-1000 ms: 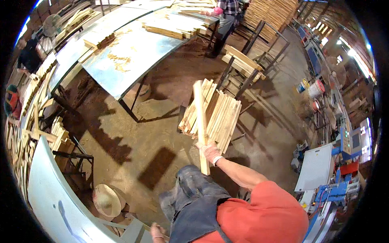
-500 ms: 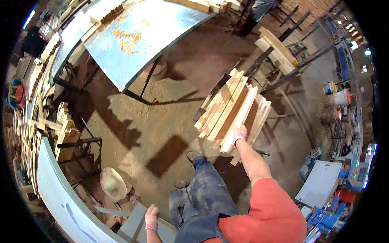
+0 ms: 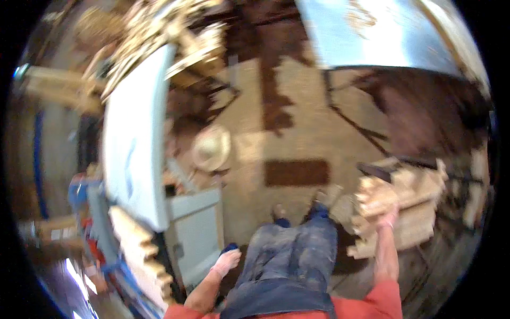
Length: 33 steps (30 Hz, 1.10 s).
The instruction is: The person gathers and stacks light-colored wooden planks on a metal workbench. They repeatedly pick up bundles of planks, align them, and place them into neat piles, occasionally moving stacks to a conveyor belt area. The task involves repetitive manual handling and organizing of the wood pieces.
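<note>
My right hand [image 3: 388, 217], in a pale glove, is at the near side of a stack of light wooden strips [image 3: 409, 223] on my right. Its fingers close on a wooden strip [image 3: 378, 195] at the stack's left end, though motion blurs the grip. My left hand [image 3: 228, 261], gloved too, hangs low beside a grey cabinet [image 3: 197, 204]. A small dark blue patch [image 3: 229, 248] shows at its fingertips; whether the hand holds it is too blurred to tell.
A long pale tabletop [image 3: 135, 143] runs along my left, with more stacked strips [image 3: 139, 250] beside it. A straw hat [image 3: 211, 148] sits beyond the cabinet. Ahead right stands a metal-topped table [image 3: 382, 42] with wood shavings. Loose wood [image 3: 180, 37] is heaped at the far left.
The view has swung to the left, so the strip stack now lies at my right side and the pale tabletop shows more fully. My right hand is still at the strips.
</note>
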Each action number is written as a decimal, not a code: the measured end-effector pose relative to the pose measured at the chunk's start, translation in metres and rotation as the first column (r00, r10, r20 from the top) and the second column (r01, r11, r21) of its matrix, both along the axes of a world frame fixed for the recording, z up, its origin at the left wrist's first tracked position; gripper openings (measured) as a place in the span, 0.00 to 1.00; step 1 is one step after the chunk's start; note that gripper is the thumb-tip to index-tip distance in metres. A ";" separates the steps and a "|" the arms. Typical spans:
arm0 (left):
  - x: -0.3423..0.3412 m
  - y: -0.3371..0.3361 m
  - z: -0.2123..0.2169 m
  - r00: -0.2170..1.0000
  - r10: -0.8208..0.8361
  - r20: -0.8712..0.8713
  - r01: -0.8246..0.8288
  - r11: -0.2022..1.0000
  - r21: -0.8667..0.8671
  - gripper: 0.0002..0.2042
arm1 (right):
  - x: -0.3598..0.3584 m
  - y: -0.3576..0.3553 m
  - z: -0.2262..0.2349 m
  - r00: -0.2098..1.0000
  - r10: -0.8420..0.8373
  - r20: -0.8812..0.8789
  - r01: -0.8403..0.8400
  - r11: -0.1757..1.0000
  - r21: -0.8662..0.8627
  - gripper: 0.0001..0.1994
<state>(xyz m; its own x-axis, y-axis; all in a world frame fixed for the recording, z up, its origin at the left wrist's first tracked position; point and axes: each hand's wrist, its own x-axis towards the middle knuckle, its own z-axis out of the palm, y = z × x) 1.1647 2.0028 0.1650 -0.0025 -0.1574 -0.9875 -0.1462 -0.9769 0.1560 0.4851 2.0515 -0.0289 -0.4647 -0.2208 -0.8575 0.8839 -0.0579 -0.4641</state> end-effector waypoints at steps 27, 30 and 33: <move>0.497 -0.027 0.310 0.929 0.330 0.167 0.063 0.303 -0.951 0.16 | 0.750 -0.165 0.374 -0.312 0.425 -0.850 -0.915 -0.374 0.149 0.29; 0.622 -0.059 0.279 0.680 0.557 0.477 0.203 0.481 -0.853 0.17 | 0.844 -0.182 0.419 -0.532 -0.181 -0.827 -0.764 -0.317 0.561 0.35; 0.763 -0.077 0.215 0.544 0.447 0.710 0.399 0.607 -0.688 0.20 | 0.912 -0.193 0.426 -0.620 -0.341 -0.707 -0.621 -0.337 0.707 0.37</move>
